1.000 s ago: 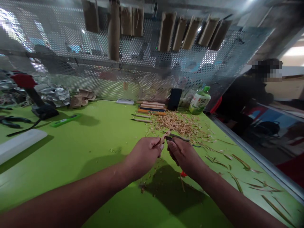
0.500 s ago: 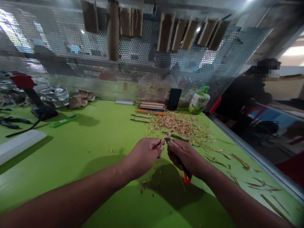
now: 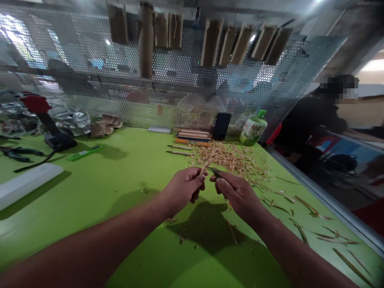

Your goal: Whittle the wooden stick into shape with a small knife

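Note:
My left hand (image 3: 185, 185) is closed around a slender pale strip of bamboo or wood (image 3: 210, 160), which points up and away over the shavings. My right hand (image 3: 237, 192) is closed on a knife (image 3: 216, 173); its dark blade shows beyond the thumb, close to the strip. Whether the blade touches the strip I cannot tell. Most of the knife's handle is hidden in my fingers. Both hands are held above the green table (image 3: 144, 240), a small gap between them. A heap of curly shavings (image 3: 237, 158) lies just beyond.
Thin carving tools (image 3: 180, 153) and stacked sticks (image 3: 193, 136) lie behind the hands. Further back are a phone (image 3: 222, 126) and a green bottle (image 3: 253, 129). At left are pliers (image 3: 22, 154), a green cutter (image 3: 87, 152) and a white block (image 3: 30, 185). Another person (image 3: 315, 112) is at right.
The strip has tipped more upright in my left hand. My right hand has turned, so its knife lies differently, and the red part beneath it is now mostly hidden. The view has shifted slightly.

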Demonstrator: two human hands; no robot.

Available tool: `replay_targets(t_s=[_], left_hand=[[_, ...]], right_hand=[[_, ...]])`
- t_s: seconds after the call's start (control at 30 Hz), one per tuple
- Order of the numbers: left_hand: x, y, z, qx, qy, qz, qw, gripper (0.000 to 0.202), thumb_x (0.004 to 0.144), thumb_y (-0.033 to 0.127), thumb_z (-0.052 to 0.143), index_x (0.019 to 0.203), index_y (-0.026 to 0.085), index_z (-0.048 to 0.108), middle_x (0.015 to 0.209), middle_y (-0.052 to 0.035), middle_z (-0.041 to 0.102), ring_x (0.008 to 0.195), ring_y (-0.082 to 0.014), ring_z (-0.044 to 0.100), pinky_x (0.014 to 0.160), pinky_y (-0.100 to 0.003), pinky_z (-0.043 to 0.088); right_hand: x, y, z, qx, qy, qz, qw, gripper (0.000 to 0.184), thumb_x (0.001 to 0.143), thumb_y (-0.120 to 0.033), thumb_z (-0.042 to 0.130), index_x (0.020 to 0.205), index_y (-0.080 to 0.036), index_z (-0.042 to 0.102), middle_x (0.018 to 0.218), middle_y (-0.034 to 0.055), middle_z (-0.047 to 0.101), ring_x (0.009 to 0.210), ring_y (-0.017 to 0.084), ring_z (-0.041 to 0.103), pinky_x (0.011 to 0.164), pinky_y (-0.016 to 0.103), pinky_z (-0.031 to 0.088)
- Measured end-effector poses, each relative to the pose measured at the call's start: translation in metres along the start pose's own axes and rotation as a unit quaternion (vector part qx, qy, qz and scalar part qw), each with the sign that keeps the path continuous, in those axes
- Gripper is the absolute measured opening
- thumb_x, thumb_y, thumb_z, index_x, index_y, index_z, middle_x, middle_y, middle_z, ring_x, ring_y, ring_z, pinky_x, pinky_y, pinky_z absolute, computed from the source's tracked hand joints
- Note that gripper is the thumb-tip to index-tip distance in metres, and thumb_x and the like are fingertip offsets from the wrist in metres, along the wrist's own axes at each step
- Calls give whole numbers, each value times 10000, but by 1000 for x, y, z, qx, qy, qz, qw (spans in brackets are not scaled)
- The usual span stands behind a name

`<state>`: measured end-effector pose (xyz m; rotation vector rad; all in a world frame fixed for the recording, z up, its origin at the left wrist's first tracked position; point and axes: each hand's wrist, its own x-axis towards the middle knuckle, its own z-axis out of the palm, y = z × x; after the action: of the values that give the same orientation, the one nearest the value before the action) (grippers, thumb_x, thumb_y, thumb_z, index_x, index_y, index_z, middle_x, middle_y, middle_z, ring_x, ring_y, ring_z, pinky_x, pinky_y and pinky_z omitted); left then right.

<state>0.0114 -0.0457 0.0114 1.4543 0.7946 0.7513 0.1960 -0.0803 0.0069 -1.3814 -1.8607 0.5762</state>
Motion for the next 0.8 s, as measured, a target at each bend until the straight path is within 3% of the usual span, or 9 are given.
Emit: replay_targets(t_s=[0.13,0.23,0.47,0.8], left_hand=[[-1,-2,0,-14,2,18,1000,242,893,383,489,946,163,574,718,24,496,543,-76,401,517,-223,353],[-3,2,1,22,21,35,999,216,890,338,512,974,161,603,760,9,531,625,-89,411,586,-227,350],[-5,10,5,11,4,69,998,284,886,308,537,1123,185,635,969,-51,634,930,-169,533,813,-286,414],[-3,6,5,21,3,67,998,323,880,259,525,1175,184,632,978,-59,635,855,-148,517,791,-285,416]], right_hand=[[-3,-4,0,-194,34,-67,978,389,959,-467,356,1046,-205,631,928,76,680,816,204,609,683,315,428],[-6,-8,2,-256,49,-89,961,385,964,-455,353,1083,-209,624,996,93,683,884,227,615,736,339,436],[-7,-10,5,-263,48,-104,958,361,967,-447,360,1058,-203,609,1027,104,674,939,244,605,787,376,443],[-5,-7,1,-215,55,-112,969,310,959,-402,403,1085,-209,609,989,92,667,896,225,604,761,361,454]])
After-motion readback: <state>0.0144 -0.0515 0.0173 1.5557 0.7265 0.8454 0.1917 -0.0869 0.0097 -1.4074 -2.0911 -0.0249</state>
